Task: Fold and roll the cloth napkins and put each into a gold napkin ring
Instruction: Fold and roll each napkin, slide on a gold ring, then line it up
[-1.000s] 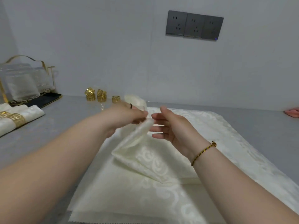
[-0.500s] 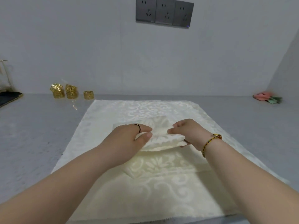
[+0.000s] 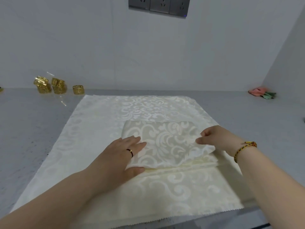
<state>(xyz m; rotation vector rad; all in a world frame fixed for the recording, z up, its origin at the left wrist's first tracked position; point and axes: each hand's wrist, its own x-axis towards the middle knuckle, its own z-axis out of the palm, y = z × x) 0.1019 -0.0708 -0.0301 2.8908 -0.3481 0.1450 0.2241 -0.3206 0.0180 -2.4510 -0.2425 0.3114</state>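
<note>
A cream damask napkin (image 3: 166,142), folded to a small rectangle, lies on a stack of flat cream napkins (image 3: 105,123) spread on the grey counter. My left hand (image 3: 122,156) lies flat on the folded napkin's left end, fingers straight, thumb at its near edge. My right hand (image 3: 217,139) pinches the napkin's right edge between thumb and fingers. Several gold napkin rings (image 3: 57,85) stand at the back left by the wall, well away from both hands.
The grey counter (image 3: 33,129) meets a white wall behind, with a corner wall at the right. A pink and green cloth (image 3: 261,93) lies at the back right. Dark wall sockets (image 3: 159,5) sit above. The counter's front edge runs just below the napkin stack.
The napkin, held up in the air a second ago, now lies folded flat on the stack. My left hand has flattened onto it. The view has swung right and down.
</note>
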